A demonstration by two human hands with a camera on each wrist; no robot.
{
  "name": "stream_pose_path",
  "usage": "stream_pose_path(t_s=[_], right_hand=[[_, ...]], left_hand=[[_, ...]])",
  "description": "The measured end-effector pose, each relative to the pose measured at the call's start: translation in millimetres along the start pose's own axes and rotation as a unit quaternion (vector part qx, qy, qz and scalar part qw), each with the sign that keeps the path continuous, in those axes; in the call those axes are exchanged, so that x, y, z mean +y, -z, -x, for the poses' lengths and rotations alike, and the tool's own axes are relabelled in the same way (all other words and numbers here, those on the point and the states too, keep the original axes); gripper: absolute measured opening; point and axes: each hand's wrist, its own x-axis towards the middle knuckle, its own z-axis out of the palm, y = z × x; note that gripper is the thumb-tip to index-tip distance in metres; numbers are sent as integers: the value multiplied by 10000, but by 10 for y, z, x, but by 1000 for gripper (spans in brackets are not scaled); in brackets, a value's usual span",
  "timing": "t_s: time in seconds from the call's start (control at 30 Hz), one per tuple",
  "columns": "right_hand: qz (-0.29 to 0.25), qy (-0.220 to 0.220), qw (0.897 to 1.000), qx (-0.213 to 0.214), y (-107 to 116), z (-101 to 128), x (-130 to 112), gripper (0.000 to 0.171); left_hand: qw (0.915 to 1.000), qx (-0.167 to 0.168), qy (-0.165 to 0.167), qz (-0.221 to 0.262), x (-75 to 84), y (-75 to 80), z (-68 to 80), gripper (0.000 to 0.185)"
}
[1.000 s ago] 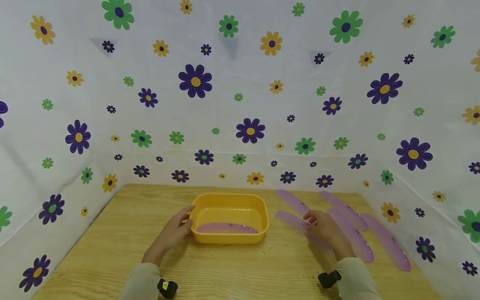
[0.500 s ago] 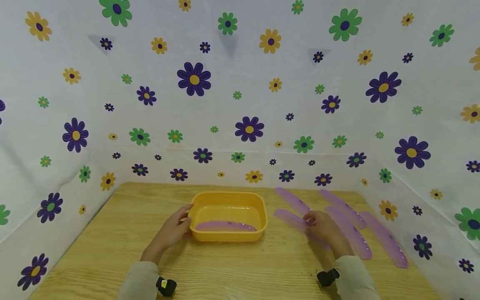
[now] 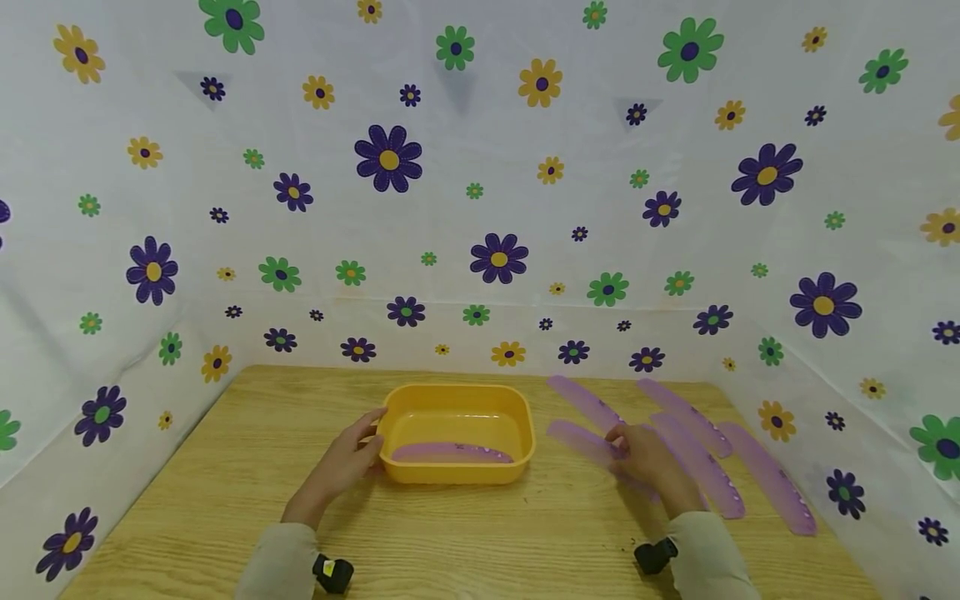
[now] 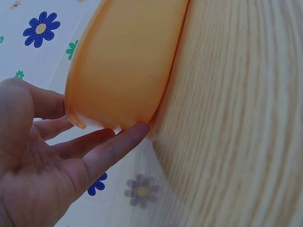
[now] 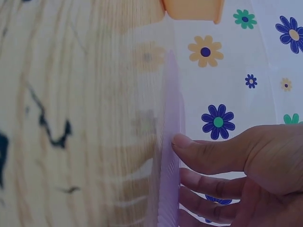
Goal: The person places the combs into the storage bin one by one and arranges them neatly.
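In the head view my left hand [image 3: 347,458] rests against the left end of a yellow plastic tub [image 3: 453,475]. The left wrist view has its fingers mostly straight, the fingertips [image 4: 141,128] right at the tub's end wall. A translucent purple comb [image 3: 450,452] lies inside the tub, along the near wall. To the right, my right hand [image 3: 648,458] pinches another purple comb [image 3: 573,437] lying on the table. In the right wrist view its thumb overlaps that comb [image 5: 169,142] and the other fingers meet its side. The hand covers the comb's middle.
Around the right hand lie several more purple combs: one behind it [image 3: 581,398], others to its right, including the outermost comb [image 3: 772,479]. The wood-grain table [image 3: 480,542] is enclosed by a white flower-print sheet [image 3: 480,217] at the back and sides.
The head view has shifted very slightly. Both hands, the tub and the combs keep almost the same places.
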Motion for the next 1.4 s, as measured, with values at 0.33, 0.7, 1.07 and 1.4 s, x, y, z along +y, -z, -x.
stream_pose_path(t_s=[0.33, 0.7, 1.07, 1.4], right_hand=[[-164, -22, 9999, 46, -19, 7, 26, 37], [-300, 30, 9995, 34, 16, 2, -7, 36], [-698, -387, 9963, -310, 145, 42, -49, 26], [-768, 236, 9968, -19, 134, 21, 30, 20]], left_hand=[[10000, -11, -29, 15, -2, -3, -6, 53], [9998, -84, -113, 109, -10, 7, 11, 54], [9999, -63, -89, 67, -1, 11, -1, 54], [9998, -134, -120, 101, -2, 17, 4, 54]])
